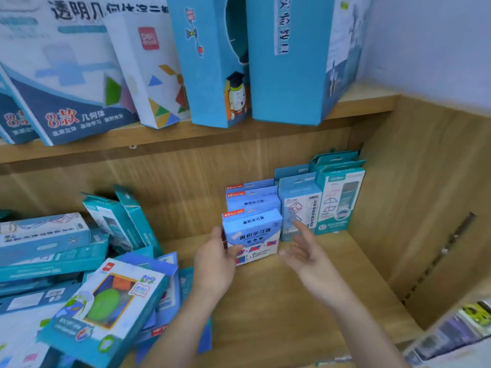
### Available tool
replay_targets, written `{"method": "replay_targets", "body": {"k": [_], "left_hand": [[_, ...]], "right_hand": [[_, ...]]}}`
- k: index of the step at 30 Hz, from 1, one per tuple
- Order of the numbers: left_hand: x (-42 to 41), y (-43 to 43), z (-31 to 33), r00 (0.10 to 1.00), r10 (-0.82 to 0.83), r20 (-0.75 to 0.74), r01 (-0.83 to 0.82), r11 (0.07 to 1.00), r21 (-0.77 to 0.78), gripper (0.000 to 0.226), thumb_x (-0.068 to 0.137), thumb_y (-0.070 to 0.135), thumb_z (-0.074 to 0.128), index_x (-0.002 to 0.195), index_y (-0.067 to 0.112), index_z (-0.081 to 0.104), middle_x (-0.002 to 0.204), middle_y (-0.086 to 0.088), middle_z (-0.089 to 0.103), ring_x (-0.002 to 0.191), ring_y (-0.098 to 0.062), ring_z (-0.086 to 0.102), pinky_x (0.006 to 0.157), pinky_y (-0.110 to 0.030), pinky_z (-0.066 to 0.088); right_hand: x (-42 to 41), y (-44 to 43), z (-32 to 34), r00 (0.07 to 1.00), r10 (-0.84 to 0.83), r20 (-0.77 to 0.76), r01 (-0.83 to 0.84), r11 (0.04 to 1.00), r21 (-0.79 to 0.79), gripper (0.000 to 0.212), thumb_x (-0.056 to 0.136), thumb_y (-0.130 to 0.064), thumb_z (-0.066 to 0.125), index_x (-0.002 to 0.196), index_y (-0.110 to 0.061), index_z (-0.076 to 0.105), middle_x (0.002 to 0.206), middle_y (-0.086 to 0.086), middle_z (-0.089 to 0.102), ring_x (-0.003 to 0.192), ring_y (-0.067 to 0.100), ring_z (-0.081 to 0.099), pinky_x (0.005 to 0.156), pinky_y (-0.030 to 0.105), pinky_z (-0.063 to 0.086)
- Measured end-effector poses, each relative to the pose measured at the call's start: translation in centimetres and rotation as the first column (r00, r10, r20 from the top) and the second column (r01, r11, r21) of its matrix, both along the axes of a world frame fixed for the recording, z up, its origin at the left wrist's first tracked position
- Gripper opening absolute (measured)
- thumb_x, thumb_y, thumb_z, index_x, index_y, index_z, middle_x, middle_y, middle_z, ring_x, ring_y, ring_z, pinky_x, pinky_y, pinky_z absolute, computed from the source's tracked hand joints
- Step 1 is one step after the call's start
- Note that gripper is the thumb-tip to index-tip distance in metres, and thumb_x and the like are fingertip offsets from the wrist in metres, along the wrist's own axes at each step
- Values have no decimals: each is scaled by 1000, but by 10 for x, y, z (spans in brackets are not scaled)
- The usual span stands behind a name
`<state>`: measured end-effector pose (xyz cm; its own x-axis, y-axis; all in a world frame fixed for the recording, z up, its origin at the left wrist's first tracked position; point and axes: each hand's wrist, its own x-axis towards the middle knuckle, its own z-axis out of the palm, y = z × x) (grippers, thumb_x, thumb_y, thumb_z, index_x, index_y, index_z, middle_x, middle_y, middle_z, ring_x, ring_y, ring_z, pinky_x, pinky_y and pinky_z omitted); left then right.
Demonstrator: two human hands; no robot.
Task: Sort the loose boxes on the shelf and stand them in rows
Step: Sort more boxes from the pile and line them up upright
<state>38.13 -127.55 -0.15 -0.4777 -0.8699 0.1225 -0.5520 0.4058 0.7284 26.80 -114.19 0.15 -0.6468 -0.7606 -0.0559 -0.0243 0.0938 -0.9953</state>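
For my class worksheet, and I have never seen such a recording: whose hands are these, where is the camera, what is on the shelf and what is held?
No machine here: a person works with bare hands, and the one picture comes from a camera worn on their head, looking forward and down. The left hand grips the front blue box, standing in a row with two more blue boxes behind it. The right hand is open beside it, holding nothing. Teal boxes stand upright to the right. A pile of loose boxes lies unsorted at the left of the wooden shelf. Bigger boxes sit on the board above.
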Motion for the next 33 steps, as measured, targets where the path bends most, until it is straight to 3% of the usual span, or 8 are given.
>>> {"method": "replay_targets", "body": {"k": [5, 9, 15, 19, 21, 25, 29, 33], "left_hand": [[-15, -10, -13, 995, 43, -86, -38, 998, 52, 48, 85, 7, 64, 126, 16, 42, 113, -4, 68, 102, -26, 65, 81, -39, 53], [-27, -14, -14, 1000, 22, -7, -22, 998, 63, 26, 89, 10, 60, 113, 13, 51, 103, -6, 69, 99, -27, 63, 68, -27, 40], [-35, -12, -15, 1000, 16, 17, -17, 999, 33, 28, 91, 14, 59, 118, 14, 52, 110, -4, 68, 101, -25, 62, 70, -25, 42], [-36, -13, -14, 999, -7, 50, 3, 997, 76, 27, 93, 22, 57, 118, 14, 50, 112, -4, 66, 102, -25, 61, 72, -26, 43], [-32, -11, -9, 997, -42, 61, 37, 995, 93, 33, 93, 25, 56, 123, 16, 44, 115, -4, 65, 105, -26, 61, 76, -28, 47], [8, 9, 9, 999, -31, 22, 33, 993, -115, 54, 91, 18, 54, 142, 12, 35, 138, -5, 52, 118, -26, 55, 95, -34, 46], [89, 36, 17, 997, -39, -61, 8, 895, -446, 32, 82, 11, 52, 107, 18, 71, 118, 4, 65, 107, -8, 56, 97, -15, 39], [155, 49, 12, 992, 101, -74, -125, 810, -573, 26, 83, 18, 50, 88, 14, 74, 98, 1, 69, 90, -12, 58, 84, -18, 43]], "right_hand": [[-10, -18, 2, 989, 65, 130, -58, 997, -58, 74, 90, -6, 60, 145, -38, 23, 132, -20, 36, 121, -1, 42, 110, 37, 36], [-10, -29, -1, 992, 97, 76, -89, 991, -96, 59, 90, 3, 56, 104, -51, 41, 97, -45, 57, 98, -21, 53, 105, 32, 40], [-17, -36, -6, 995, 52, 85, -41, 991, -129, 53, 88, 4, 56, 107, -45, 47, 118, -22, 61, 115, -3, 53, 103, 30, 41], [-20, -38, -7, 990, -81, 119, 95, 989, -117, 37, 85, 13, 51, 103, -20, 47, 107, 3, 64, 96, 7, 61, 75, 10, 46], [-23, -39, -11, 988, -149, 44, 153, 985, -86, 36, 82, 11, 52, 100, -19, 45, 106, 6, 62, 95, 13, 60, 78, 18, 46], [-20, -29, -10, 965, -194, -178, 184, 980, -69, 38, 80, 3, 61, 104, -24, 46, 111, 1, 55, 101, 15, 57, 90, 32, 45], [6, -12, -15, 993, -30, -113, 19, 995, -97, 39, 82, 9, 60, 90, -28, 54, 100, 7, 63, 80, 2, 61, 73, 15, 47], [49, -11, -29, 969, 243, 44, -244, 970, 24, 29, 86, 4, 60, 96, -23, 60, 100, 8, 67, 93, 17, 64, 71, 20, 45]]}}
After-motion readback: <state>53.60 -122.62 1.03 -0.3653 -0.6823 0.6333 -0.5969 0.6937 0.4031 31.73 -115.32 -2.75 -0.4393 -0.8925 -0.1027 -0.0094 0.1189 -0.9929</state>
